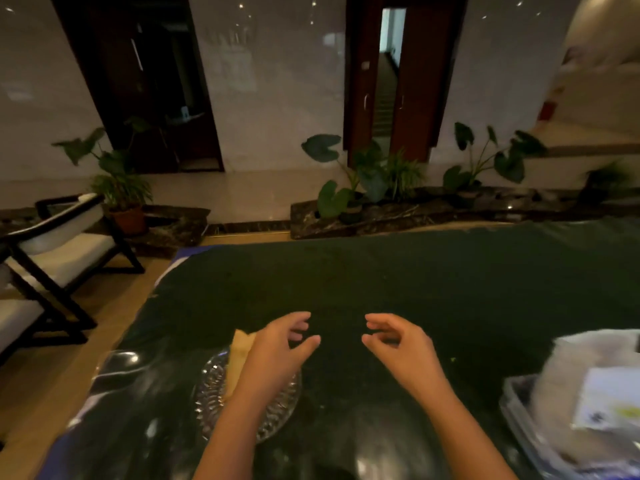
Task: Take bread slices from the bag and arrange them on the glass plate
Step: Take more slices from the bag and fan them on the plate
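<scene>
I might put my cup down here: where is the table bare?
The dark table is bare beyond both hands, up to its far edge. The near left is crowded by the glass plate with bread, and the near right by the bread bag.

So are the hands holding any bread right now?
No. The left hand and right hand are both open and empty. Bread lies on the plate, partly hidden behind the left hand.
</scene>
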The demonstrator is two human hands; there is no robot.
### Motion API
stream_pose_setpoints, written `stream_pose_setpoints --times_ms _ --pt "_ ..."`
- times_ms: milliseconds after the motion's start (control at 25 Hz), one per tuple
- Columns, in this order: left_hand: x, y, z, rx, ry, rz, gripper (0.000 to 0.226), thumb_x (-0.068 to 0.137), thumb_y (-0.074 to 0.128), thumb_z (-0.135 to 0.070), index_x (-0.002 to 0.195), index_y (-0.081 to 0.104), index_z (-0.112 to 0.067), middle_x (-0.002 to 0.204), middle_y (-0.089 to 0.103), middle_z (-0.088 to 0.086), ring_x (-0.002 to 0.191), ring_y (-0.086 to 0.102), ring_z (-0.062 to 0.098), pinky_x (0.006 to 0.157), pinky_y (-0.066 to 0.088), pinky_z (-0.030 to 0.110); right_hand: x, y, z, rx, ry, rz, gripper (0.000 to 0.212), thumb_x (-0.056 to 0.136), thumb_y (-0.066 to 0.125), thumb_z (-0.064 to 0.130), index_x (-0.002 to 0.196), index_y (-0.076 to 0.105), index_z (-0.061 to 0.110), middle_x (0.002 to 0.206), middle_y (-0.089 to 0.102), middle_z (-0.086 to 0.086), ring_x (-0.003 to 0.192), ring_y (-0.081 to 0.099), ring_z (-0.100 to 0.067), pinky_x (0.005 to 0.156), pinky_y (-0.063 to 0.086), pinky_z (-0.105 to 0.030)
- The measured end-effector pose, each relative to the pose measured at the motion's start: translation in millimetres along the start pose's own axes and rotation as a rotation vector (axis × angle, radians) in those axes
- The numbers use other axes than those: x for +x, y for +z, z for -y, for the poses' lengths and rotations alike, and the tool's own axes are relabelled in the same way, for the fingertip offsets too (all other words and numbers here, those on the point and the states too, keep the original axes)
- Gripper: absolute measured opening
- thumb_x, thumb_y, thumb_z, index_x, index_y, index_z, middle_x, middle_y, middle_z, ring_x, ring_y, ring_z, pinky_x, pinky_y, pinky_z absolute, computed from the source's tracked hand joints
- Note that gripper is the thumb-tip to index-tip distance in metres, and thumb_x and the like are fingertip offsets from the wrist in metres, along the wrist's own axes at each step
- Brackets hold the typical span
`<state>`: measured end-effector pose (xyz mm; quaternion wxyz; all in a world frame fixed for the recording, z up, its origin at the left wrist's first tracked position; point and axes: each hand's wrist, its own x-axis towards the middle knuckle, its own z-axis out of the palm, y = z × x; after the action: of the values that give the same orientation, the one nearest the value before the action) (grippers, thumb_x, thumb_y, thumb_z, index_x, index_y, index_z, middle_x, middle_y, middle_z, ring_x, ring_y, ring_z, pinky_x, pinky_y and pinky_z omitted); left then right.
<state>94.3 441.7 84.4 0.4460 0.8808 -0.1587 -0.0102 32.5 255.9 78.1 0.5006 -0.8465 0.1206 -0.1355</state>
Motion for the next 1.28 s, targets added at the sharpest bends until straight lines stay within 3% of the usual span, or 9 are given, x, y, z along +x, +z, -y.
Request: stream_pose_setpoints --times_ms 120,240,400,520,720,880,1160,1280 --pt "-42 50 -65 -0.061 0.071 -0.03 0.044 0.079 0.069 -0.022 0.122 0.056 -0.019 0.105 0.065 -0.002 0.093 0.061 0.007 0.085 0.049 0.025 -43 -82 -11 -0.02 -0.058 -0.054 0.032 0.076 0.071 0.016 0.106 0.064 0.023 0.095 0.066 0.009 0.083 0.062 -0.005 0.073 0.05 -0.016" --pt "-75 101 -116 -0.045 0.158 -0.005 0.045 0.079 0.068 -0.027 0.122 0.055 -0.024 0.101 0.064 -0.01 0.09 0.06 -0.001 0.082 0.046 0.02 -79 -156 -27 -0.049 -0.089 -0.107 0.03 0.076 0.07 0.012 0.105 0.065 0.019 0.1 0.068 0.0 0.087 0.062 -0.013 0.08 0.052 -0.028" --pt "-94 147 -170 0.015 0.261 0.045 0.047 0.078 0.066 -0.037 0.123 0.052 -0.032 0.101 0.059 -0.019 0.092 0.057 -0.004 0.08 0.041 0.017 -102 -229 -47 -0.155 -0.147 -0.116 0.03 0.078 0.069 0.019 0.107 0.064 0.023 0.102 0.063 0.01 0.091 0.058 -0.004 0.074 0.044 -0.011" --pt "-92 175 -191 0.097 0.305 0.085 0.049 0.078 0.065 -0.041 0.124 0.05 -0.034 0.101 0.055 -0.021 0.094 0.056 -0.002 0.081 0.044 0.021 -98 -264 -66 -0.214 -0.156 -0.093 0.035 0.079 0.068 0.025 0.113 0.06 0.026 0.104 0.058 0.016 0.095 0.055 -0.001 0.081 0.043 -0.015" --pt "-56 217 -192 0.121 0.267 0.126 0.047 0.078 0.063 -0.044 0.123 0.052 -0.033 0.103 0.056 -0.02 0.095 0.055 -0.002 0.081 0.047 0.023 -66 -298 -107 -0.238 -0.103 -0.052 0.04 0.078 0.068 0.028 0.115 0.056 0.032 0.105 0.057 0.018 0.093 0.056 0.001 0.076 0.044 -0.014" --pt "-21 265 -198 0.094 0.2 0.209 0.043 0.078 0.065 -0.043 0.119 0.055 -0.033 0.107 0.062 -0.014 0.092 0.057 -0.001 0.083 0.051 0.027 -31 -326 -141 -0.207 -0.009 -0.035 0.043 0.077 0.069 0.025 0.117 0.055 0.033 0.104 0.061 0.013 0.095 0.058 -0.002 0.085 0.049 -0.022" --pt "14 329 -207 0.101 0.022 0.245 0.037 0.077 0.062 -0.049 0.11 0.059 -0.032 0.093 0.06 -0.018 0.083 0.059 -0.003 0.077 0.053 0.026 6 -363 -198 -0.111 0.071 0.04 0.041 0.079 0.068 0.017 0.116 0.057 0.031 0.106 0.065 0.007 0.092 0.063 -0.004 0.073 0.052 -0.013" --pt "19 348 -210 0.155 -0.071 0.24 0.036 0.075 0.062 -0.054 0.103 0.06 -0.032 0.089 0.062 -0.018 0.08 0.059 -0.002 0.076 0.055 0.03 24 -370 -214 -0.187 -0.004 0.13 0.034 0.082 0.064 0.014 0.11 0.061 0.032 0.102 0.065 0.011 0.09 0.062 -0.001 0.08 0.054 -0.019"
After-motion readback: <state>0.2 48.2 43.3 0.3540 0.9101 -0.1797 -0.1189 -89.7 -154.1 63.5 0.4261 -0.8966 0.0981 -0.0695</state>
